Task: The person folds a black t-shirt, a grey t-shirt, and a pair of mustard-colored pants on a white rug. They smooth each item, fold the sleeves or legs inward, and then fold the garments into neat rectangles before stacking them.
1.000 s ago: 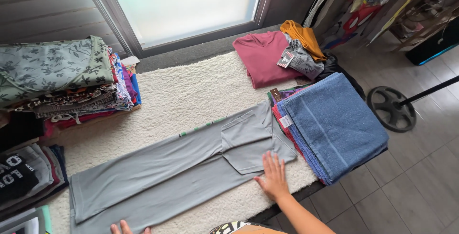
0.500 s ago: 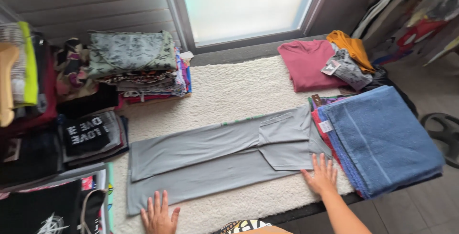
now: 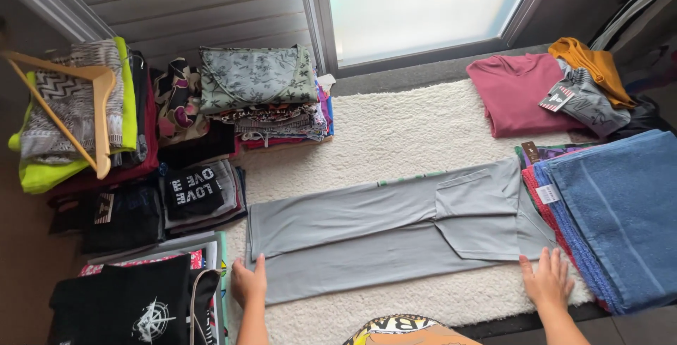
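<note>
Grey trousers (image 3: 395,228) laid flat on a cream rug (image 3: 395,133); left hand (image 3: 248,281) and right hand (image 3: 546,281) press open-palmed at either end.

Carrier: cream shaggy pile rug (image 3: 395,130), spans centre of frame, window sill above it. Directly on it: grey folded trousers (image 3: 395,228) laid flat across lower centre; stack of folded patterned fabrics (image 3: 264,101) at upper left; flat maroon T-shirt (image 3: 511,94) at upper right; blue terry towel (image 3: 620,211) on a coloured pile, right edge.
</note>
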